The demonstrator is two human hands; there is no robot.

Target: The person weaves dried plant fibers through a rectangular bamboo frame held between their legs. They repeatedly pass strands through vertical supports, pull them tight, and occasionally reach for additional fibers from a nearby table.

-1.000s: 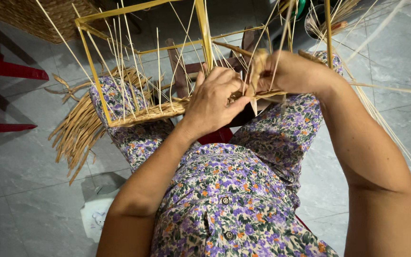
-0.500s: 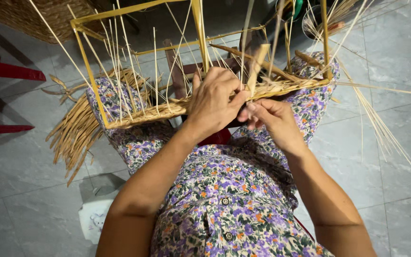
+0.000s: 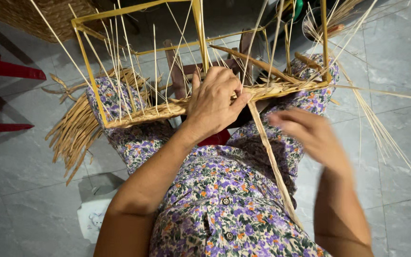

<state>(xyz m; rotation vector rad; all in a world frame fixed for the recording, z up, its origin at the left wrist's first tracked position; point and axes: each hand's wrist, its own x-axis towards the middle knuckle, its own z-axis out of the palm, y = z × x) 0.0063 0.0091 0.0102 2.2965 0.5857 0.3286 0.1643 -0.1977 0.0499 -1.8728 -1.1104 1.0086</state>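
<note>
A yellow rectangular frame (image 3: 87, 64) rests across my knees, strung with thin upright straw strands. A woven band of dried fibre (image 3: 162, 110) runs along its near bar. My left hand (image 3: 213, 102) grips that band at the middle, fingers curled over it and pinching the top of a long flat straw strip (image 3: 270, 162). The strip hangs down over my flowered dress. My right hand (image 3: 310, 135) is blurred, below and right of the frame, close beside the strip with fingers apart; whether it touches the strip I cannot tell.
A bundle of dried straw (image 3: 77, 131) lies on the grey tiled floor by my left knee. A red plastic stool (image 3: 5, 76) stands at far left, a woven basket (image 3: 39, 16) at top left. Loose strands (image 3: 381, 128) fan out on the right.
My right hand has left the frame's woven edge and dropped down toward my lap. A flat strip now hangs from under my left hand. The left hand has stayed on the band.
</note>
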